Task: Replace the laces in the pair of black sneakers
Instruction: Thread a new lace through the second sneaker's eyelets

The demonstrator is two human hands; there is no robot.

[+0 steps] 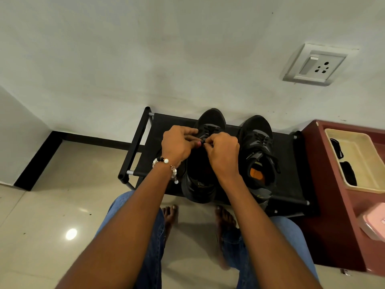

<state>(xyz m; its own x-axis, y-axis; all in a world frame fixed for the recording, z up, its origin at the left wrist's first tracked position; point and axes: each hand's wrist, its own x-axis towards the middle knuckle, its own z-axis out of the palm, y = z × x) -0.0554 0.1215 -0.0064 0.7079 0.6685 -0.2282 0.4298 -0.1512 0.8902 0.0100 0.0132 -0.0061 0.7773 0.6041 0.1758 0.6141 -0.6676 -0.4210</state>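
Step in hand: I judge I am working the lace of the near black mesh sneaker [203,163], either undoing it or threading it; I cannot tell which from here
Left hand [179,146]: fingers curled in over the sneaker's tongue, pinching at the thin black lace [210,130] near the eyelets; a bracelet of white and black beads [166,165] sits on the wrist
Right hand [221,150]: fingers curled, pinching the same lace just beside the left fingertips, the two hands almost touching
Where the pair is: both shoes stand toes to the wall on the low black fabric shoe rack [145,130]; the second black sneaker with grey side panels [258,153] is just to the right, laced, with an orange insole showing
Off to the side: a cream plastic tray [368,184] on the dark red cabinet [333,205] holds something black, possibly laces; too dark to say
Next move, as I judge it: a fine pull on the lace end through one eyelet, with the other hand steadying the shoe
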